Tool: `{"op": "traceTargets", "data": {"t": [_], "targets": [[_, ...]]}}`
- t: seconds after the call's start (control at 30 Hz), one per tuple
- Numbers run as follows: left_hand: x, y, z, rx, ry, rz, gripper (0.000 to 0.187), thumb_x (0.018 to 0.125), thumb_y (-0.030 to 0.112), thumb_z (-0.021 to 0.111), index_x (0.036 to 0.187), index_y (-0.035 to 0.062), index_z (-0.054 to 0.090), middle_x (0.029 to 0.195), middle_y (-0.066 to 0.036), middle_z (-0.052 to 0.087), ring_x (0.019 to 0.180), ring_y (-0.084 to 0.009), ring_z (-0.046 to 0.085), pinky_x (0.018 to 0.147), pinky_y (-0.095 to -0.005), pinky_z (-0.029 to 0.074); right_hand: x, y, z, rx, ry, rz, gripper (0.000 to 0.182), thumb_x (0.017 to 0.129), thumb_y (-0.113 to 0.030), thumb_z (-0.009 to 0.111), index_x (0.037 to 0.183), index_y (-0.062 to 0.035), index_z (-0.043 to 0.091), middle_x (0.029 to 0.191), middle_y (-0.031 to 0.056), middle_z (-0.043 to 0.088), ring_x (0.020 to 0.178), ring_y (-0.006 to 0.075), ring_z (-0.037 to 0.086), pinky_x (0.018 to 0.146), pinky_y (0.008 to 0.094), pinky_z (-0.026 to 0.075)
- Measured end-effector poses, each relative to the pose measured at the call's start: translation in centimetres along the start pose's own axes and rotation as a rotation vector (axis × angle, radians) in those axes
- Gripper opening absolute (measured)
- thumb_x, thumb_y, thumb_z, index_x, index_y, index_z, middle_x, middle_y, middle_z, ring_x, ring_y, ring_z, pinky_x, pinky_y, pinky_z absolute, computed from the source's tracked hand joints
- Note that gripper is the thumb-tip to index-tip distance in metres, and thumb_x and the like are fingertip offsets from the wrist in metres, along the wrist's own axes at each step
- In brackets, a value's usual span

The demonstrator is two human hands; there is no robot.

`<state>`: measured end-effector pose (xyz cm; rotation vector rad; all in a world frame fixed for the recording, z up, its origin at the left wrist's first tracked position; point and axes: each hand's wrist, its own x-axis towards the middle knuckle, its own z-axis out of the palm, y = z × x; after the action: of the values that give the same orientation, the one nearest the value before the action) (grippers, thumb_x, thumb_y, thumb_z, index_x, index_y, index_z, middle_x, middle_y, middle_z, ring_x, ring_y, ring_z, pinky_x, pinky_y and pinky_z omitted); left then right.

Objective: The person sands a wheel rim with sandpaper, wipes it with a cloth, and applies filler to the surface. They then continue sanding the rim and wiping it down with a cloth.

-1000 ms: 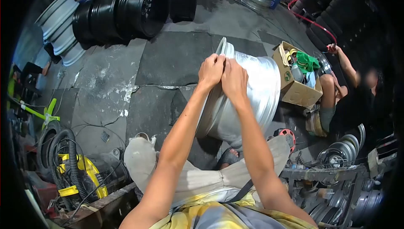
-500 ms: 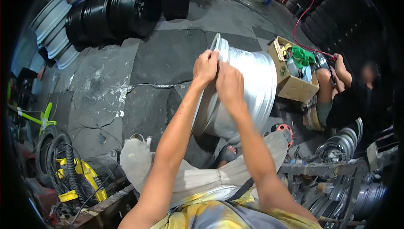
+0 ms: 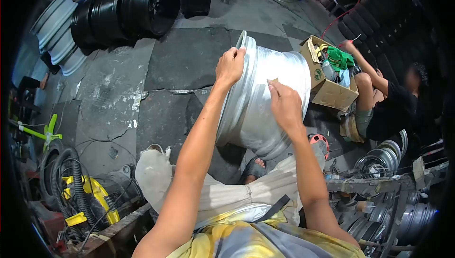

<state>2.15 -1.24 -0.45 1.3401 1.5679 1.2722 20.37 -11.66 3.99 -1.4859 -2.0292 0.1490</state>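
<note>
A silver wheel rim lies on its side in front of me, its barrel facing up. My left hand is closed over the near-left lip of this rim. Over the barrel, my right hand pinches a small tan piece of sandpaper between thumb and fingers. The sandpaper is at the rim's bright surface; whether it touches is hard to make out.
A cardboard box with a green cloth stands right of the rim, beside a seated person holding a red hose. Black rims line the back left. A yellow-and-black machine sits lower left; a metal rack is lower right.
My right hand has moved from the rim's lip rightward onto the barrel, and the sandpaper now shows. My left hand stays at the lip. The other person's arm has shifted left with the hose.
</note>
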Motion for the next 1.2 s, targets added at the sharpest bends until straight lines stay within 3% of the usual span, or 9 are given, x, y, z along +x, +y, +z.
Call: {"op": "traceTargets", "data": {"t": [0.23,0.3,0.37,0.57,0.77,0.83,0.97,1.0,1.2], "targets": [[-0.1,-0.5,0.5,0.066,0.036,0.061,0.054,0.098,0.049,0.047,0.089,-0.0009,0.065,0.093,-0.025,0.070,0.095,-0.0465,0.065,0.081,-0.0514,0.048,2.6,0.5,5.6,-0.254,0.168,-0.267,0.015,0.094,-0.011,0.057,0.095,-0.0030,0.069,0.079,0.0152,0.069,0.076,0.0334,0.067,0.069,0.0465,0.046],[0.3,-0.1,0.2,0.021,0.066,0.074,0.052,0.099,0.044,0.052,0.084,-0.0050,0.060,0.073,-0.019,0.060,0.071,-0.0257,0.054,0.070,-0.0430,0.044,6.9,1.3,6.1,-0.234,0.078,-0.170,0.019,0.094,-0.011,0.053,0.088,-0.0019,0.069,0.075,0.0190,0.069,0.075,0.0376,0.068,0.069,0.0492,0.048],[0.7,-0.1,0.3,0.033,0.070,0.079,0.052,0.100,0.044,0.052,0.084,-0.0054,0.060,0.073,-0.020,0.059,0.071,-0.0256,0.054,0.071,-0.0428,0.044,9.5,2.3,6.5,-0.180,0.053,-0.124,0.020,0.094,-0.012,0.053,0.086,-0.0014,0.069,0.074,0.0198,0.069,0.074,0.0387,0.069,0.069,0.0502,0.048],[1.1,0.1,0.3,0.017,0.065,0.076,0.052,0.100,0.044,0.052,0.085,-0.0058,0.060,0.074,-0.022,0.059,0.071,-0.0279,0.055,0.071,-0.0433,0.045,1.5,0.1,4.7,-0.045,0.037,-0.229,0.024,0.098,-0.014,0.050,0.100,-0.0017,0.071,0.081,0.0221,0.068,0.077,0.0457,0.064,0.073,0.0560,0.048],[0.6,0.2,0.3,0.139,0.044,0.080,0.053,0.100,0.046,0.046,0.090,-0.0021,0.066,0.093,-0.026,0.070,0.095,-0.0480,0.065,0.081,-0.0528,0.048,4.3,0.3,4.3,0.059,0.009,-0.017,0.022,0.097,-0.014,0.054,0.100,-0.0018,0.072,0.085,0.0223,0.070,0.082,0.0424,0.067,0.075,0.0506,0.051],[0.4,0.1,0.6,0.078,0.101,0.143,0.049,0.102,0.039,0.050,0.086,-0.0059,0.060,0.075,-0.022,0.060,0.071,-0.0297,0.057,0.070,-0.0441,0.044,7.3,1.5,4.4,-0.001,0.004,-0.022,0.021,0.097,-0.015,0.056,0.101,-0.0022,0.072,0.087,0.0225,0.070,0.083,0.0422,0.067,0.076,0.0494,0.052],[0.2,-0.1,0.3,0.026,0.078,0.136,0.049,0.102,0.038,0.051,0.084,-0.0064,0.059,0.072,-0.019,0.057,0.068,-0.0234,0.052,0.067,-0.0418,0.043,6.4,2.2,3.7,0.086,0.015,-0.095,0.027,0.097,-0.022,0.054,0.092,-0.0031,0.072,0.083,0.0210,0.071,0.082,0.0423,0.069,0.080,0.0527,0.051],[0.2,-0.1,0.1,0.077,0.045,0.101,0.049,0.101,0.043,0.047,0.087,-0.0016,0.062,0.085,-0.024,0.067,0.086,-0.0458,0.064,0.074,-0.0505,0.047,5.9,3.0,2.9,0.095,0.003,-0.042,0.025,0.098,-0.020,0.053,0.095,-0.0050,0.073,0.086,0.0207,0.071,0.084,0.0420,0.069,0.081,0.0514,0.051],[-0.1,0.3,0.2,0.036,0.046,0.076,0.050,0.101,0.043,0.048,0.086,-0.0027,0.061,0.081,-0.024,0.066,0.083,-0.0448,0.065,0.073,-0.0497,0.046,4.8,8.6,-2.9,-0.001,0.273,0.125,0.026,0.102,-0.015,0.054,0.113,0.0023,0.070,0.104,0.0231,0.073,0.098,0.0375,0.071,0.086,0.0410,0.053]]}}
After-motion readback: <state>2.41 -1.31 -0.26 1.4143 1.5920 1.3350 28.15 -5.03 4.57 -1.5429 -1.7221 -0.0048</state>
